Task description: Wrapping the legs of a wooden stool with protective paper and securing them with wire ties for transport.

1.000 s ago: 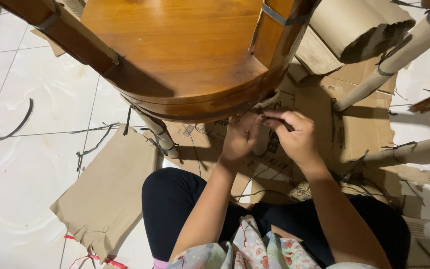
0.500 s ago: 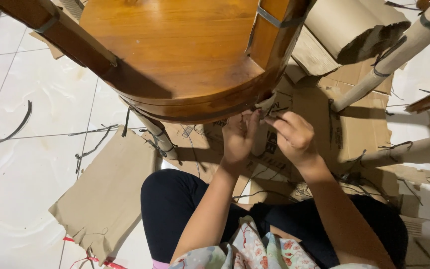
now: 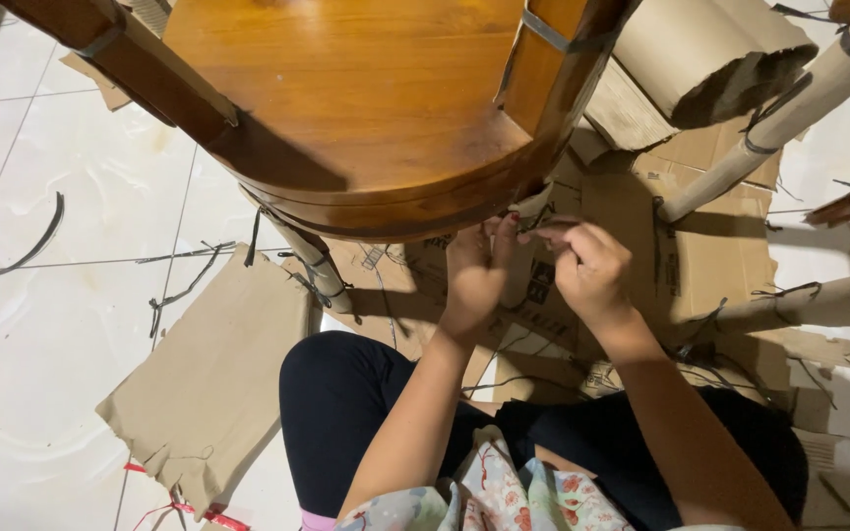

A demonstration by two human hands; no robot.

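1. Here, just right of the frame's centre, the right hand [image 3: 592, 270] is curling its fingers nearly closed, pinching a thin dark strap [image 3: 540, 233] under the rim of the wooden chair seat [image 3: 366, 108].
2. The left hand [image 3: 474, 275] is reaching up beside it with fingers half bent, fingertips touching the seat's curved edge; whether it is gripping anything I cannot tell.
3. The seat is filling the upper middle of the frame, with a paper-wrapped leg [image 3: 312, 258] running down at its lower left.
4. Flattened cardboard [image 3: 209, 383] is lying on the white tiled floor [image 3: 41, 324] at lower left.
5. More wrapped legs [image 3: 789, 108] are slanting across the upper right.
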